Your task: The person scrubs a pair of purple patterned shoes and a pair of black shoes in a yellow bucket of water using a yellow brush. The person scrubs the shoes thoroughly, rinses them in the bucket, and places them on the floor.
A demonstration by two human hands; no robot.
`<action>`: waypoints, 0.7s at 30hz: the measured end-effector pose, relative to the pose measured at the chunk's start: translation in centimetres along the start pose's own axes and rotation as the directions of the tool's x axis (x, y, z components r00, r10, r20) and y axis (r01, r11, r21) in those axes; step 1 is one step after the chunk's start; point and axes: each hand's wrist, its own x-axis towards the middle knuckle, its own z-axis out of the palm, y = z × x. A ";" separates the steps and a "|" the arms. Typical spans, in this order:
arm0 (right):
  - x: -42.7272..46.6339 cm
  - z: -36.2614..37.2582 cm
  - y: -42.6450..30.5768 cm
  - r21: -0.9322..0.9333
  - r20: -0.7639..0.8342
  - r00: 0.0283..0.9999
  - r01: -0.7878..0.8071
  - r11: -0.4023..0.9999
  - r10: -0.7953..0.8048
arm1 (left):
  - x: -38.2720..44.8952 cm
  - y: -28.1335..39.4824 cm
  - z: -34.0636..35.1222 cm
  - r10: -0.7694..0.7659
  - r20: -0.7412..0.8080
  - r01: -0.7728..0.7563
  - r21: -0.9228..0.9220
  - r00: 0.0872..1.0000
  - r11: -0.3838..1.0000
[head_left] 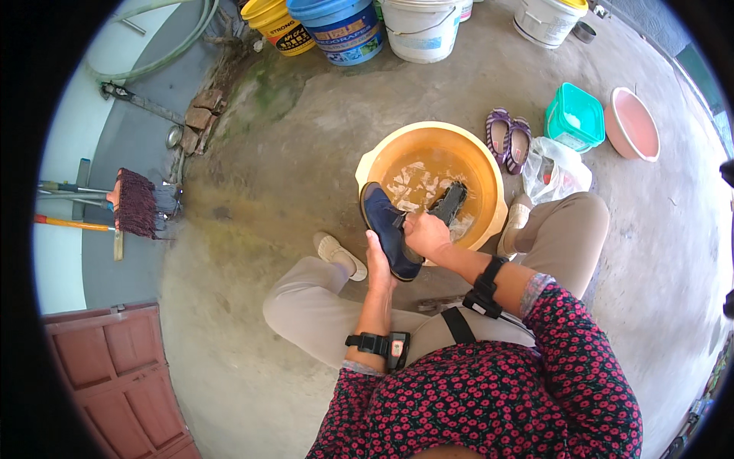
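Observation:
A dark blue shoe (382, 221) is tilted over the near left rim of a round yellow plastic basin (430, 131). My left hand (379, 259) supports the shoe from its left side and below, fingers hidden behind it. At the shoe's opening is my right hand (426, 234), its fingers curled at the tongue; whether it grips the shoe or some small thing is hidden. Cloudy brownish water with whitish scraps fills the basin's bottom. A second dark shoe (449, 203) lies partly in that water, just beyond my right hand.
Purple striped shoes (509, 140), a clear plastic bag (555, 170), a teal square tub (575, 117) and a pink basin (633, 124) stand to the right. Several buckets, one blue (342, 31), line the far side. Brooms (136, 203) lean at the left wall. My feet flank the yellow basin.

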 end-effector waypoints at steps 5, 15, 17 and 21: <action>1.0 0.9 -0.9 0.035 0.084 0.996 -0.037 0.999 0.034 | -0.1 1.2 -0.4 -0.030 0.000 0.030 -0.160 1.000 0.987; -3.2 -2.5 -0.1 0.026 0.196 0.978 0.073 0.997 -0.077 | 0.4 1.5 -0.8 -0.063 -0.012 0.057 -0.256 0.998 0.965; -1.5 -1.9 0.0 -0.042 0.046 0.994 0.097 0.994 -0.095 | 0.1 0.9 -0.1 -0.147 0.034 0.151 -0.219 0.989 0.964; 0.4 0.1 0.3 -0.047 0.029 0.995 0.093 0.995 -0.092 | -0.2 1.1 -0.2 -0.045 0.128 0.070 -0.201 0.991 0.977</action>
